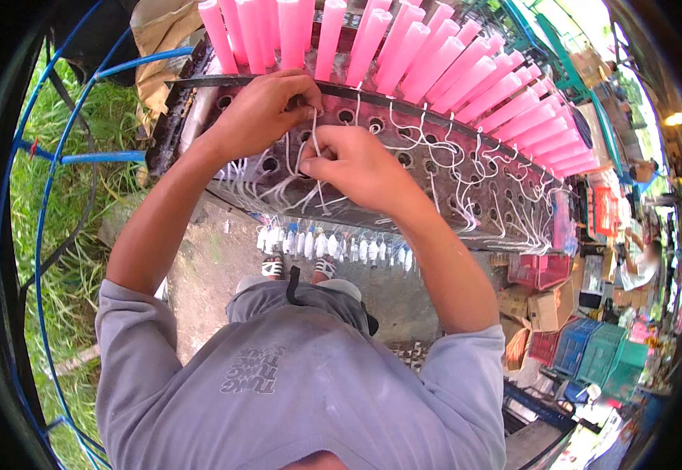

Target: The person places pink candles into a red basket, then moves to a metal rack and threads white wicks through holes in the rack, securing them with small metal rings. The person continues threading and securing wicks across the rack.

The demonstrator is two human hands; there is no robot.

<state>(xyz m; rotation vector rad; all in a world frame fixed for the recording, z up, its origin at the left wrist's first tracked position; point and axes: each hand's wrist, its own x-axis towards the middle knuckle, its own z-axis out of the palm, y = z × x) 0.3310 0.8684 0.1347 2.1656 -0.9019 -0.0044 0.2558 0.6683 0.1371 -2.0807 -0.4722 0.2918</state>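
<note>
My left hand [269, 110] is closed in a pinch on a white string [314, 129] above the dark metal top of a long mould [267, 188]. Just to its right, my right hand [357, 166] pinches the same string lower down, fingertips close to the top plate. Round holes [346, 117] run in rows along this plate, and loose white strings [466, 160] come out of them and tangle across it. Behind the plate, rows of pink candles [372, 47] stand upright, with strings running from their lower ends.
Small white bobbin-like pieces [310, 244] hang below the mould's near side. A blue tubular frame [59, 157] and grass [67, 219] lie to the left. At right are a pink crate [537, 270], cardboard boxes [544, 312], stacked plastic crates [576, 345] and another person [640, 270].
</note>
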